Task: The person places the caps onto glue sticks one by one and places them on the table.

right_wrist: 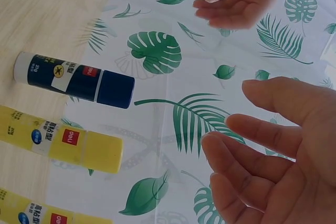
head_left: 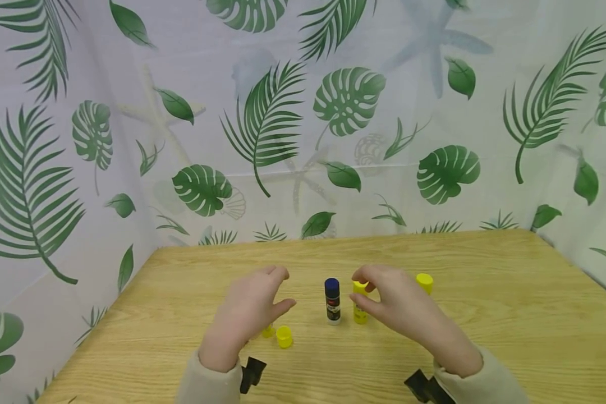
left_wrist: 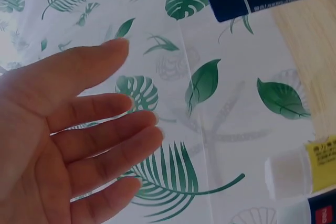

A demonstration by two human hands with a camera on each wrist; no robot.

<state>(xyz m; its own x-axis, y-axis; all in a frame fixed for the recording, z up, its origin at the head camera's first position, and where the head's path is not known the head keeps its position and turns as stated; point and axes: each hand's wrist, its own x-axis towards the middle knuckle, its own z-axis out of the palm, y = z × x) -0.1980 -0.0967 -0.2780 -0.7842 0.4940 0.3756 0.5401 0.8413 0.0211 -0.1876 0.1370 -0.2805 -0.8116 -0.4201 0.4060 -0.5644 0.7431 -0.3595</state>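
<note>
My left hand [head_left: 255, 308] is held above the table with fingers relaxed and nothing in them. A navy glue stick [head_left: 332, 303] stands upright between the hands, its cap on. My right hand [head_left: 396, 297], also holding nothing, hovers by a capped yellow glue stick [head_left: 361, 315] and partly hides it; whether they touch I cannot tell. In the right wrist view, another yellow glue stick [right_wrist: 34, 211] shows in the lower corner. Near the left hand, the left wrist view shows a yellow glue stick [left_wrist: 324, 166] with a whitish uncovered end and part of a navy one [left_wrist: 324, 213].
Two small yellow pieces, one a cap-like cylinder [head_left: 284, 337], lie below the left hand. A yellow top [head_left: 425, 282] shows behind the right hand. The wooden table [head_left: 485, 280] backs onto a leaf-printed curtain [head_left: 293, 140].
</note>
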